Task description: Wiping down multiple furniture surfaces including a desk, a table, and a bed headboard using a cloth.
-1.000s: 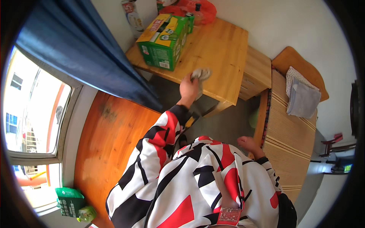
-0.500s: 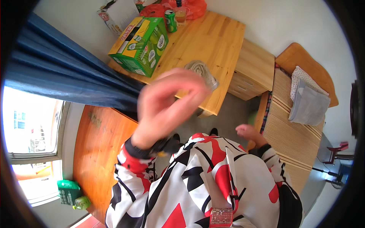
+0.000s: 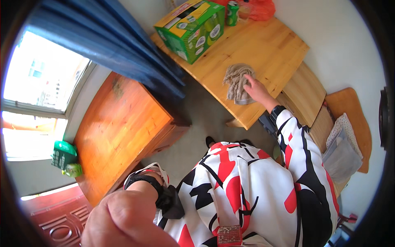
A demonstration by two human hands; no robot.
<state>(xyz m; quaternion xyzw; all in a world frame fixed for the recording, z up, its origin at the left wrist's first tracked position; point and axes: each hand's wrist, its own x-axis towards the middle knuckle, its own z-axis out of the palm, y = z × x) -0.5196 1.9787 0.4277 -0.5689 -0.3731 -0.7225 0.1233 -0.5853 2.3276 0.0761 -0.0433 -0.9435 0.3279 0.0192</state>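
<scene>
A crumpled beige cloth [image 3: 236, 84] lies on the pale wooden table [image 3: 284, 53], close to its near edge. My right hand [image 3: 257, 90] reaches out to the cloth's right side, with its fingers closed on a fold; a dark band is on the wrist. Large in the lower left, my left hand [image 3: 125, 216] is raised close to the camera. Its bent knuckles show, but the fingers are hidden, so what it holds, if anything, cannot be seen. A black strap is round the left wrist.
A green and yellow carton [image 3: 191, 31], a green can [image 3: 232, 13] and a red plastic bag [image 3: 261, 9] stand at the table's far end. An orange-brown wooden desk [image 3: 119, 136] is at left, below a blue curtain [image 3: 111, 37]. Right is a bed headboard [image 3: 354, 111].
My right hand has moved from beside the bed up to the cloth, which is now more crumpled. My left hand has drawn back from above the table to the lower left. The view has turned.
</scene>
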